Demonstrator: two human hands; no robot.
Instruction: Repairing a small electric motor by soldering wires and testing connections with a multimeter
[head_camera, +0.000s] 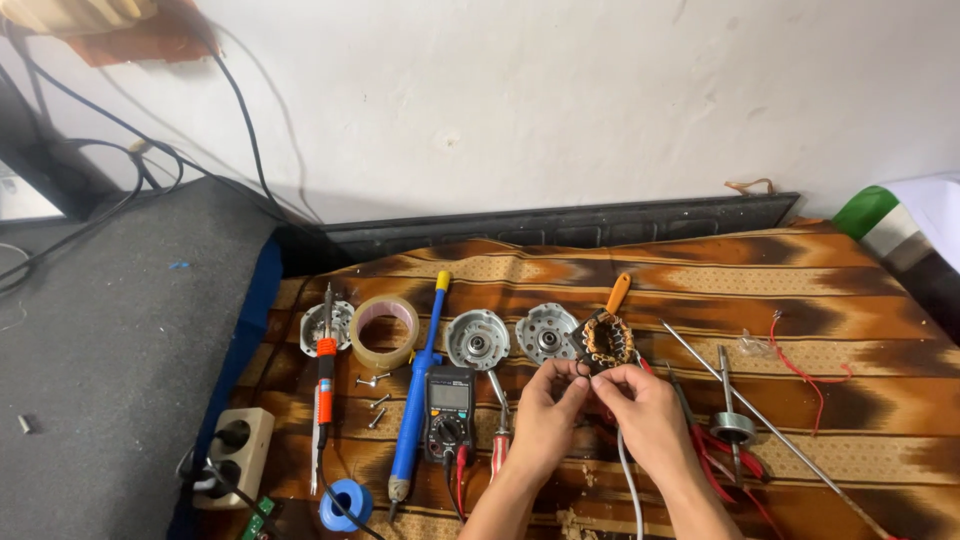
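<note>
Clearly both hands are busy with the stator (607, 341), a small ring of copper windings on a dark core, held up just above the middle of the cloth (860, 290). The left hand (545, 415) pinches its lower left side with bent fingers, and the right hand (645, 410) closes on thin wires below it. I judge it is fairly heavy for its size and stiff, but the enamelled wire is delicate, so the hard core is the better place to grip. Toward the cloth's left edge lie a tape roll (384, 331), a blue soldering iron (418, 400) and a multimeter (449, 411). Two round metal end caps (477, 339) sit just beside the stator; they look smooth and rigid.
</note>
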